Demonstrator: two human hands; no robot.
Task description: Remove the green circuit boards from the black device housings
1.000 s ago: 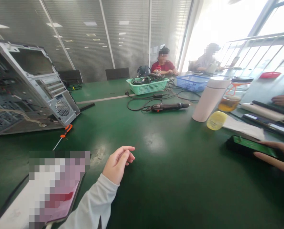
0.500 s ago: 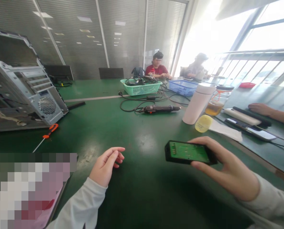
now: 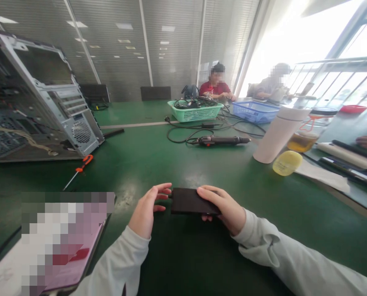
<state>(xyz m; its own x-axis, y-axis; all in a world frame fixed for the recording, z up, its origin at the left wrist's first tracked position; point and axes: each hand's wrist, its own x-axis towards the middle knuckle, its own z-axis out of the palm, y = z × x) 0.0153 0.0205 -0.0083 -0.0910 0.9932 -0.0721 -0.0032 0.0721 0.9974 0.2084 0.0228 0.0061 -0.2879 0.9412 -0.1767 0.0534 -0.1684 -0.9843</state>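
Observation:
In front of me my right hand grips a flat black case by its right end, thumb on top and fingertips underneath. Its smooth dark face is turned up, so the green circuit board inside is hidden now. My left hand hovers just off the case's left end, fingers apart and holding nothing. A small dark bit sticks out of that end, too small to make out. To the left of my left arm lies a tablet-like device, its screen largely pixelated.
An opened computer tower stands at left beside an orange-handled screwdriver. Farther back lie an electric screwdriver, a green basket of cables and a blue basket. A pinkish bottle and yellow container stand right.
My right hand has brought the case left towards the middle and turned it over, green board out of sight. My left hand is now close to its left end. The view has shifted left.

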